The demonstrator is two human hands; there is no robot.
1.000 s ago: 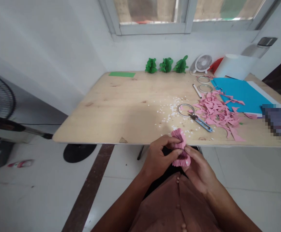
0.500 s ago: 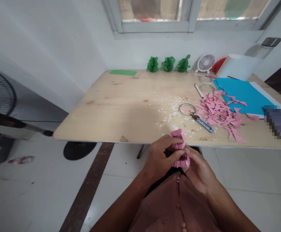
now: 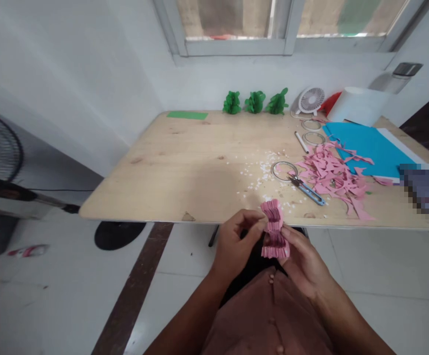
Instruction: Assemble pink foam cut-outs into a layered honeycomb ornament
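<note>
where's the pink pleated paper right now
In the head view, the pink pleated paper is low and right of centre, near the front edge of the table, between the left hand and the right hand.

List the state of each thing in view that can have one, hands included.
Pleated pink paper: in hand, folds spread
Left hand: fingertips at the paper's left edge, grip unclear
Right hand: holding the paper's right side
Snips: lying down, blades open or shut unclear
White pen: lying down, cap unclear
Pink scraps: loosely heaped
Green strip: flat
Blue sheet: flat
Small white fan: upright, running or off unclear
</note>
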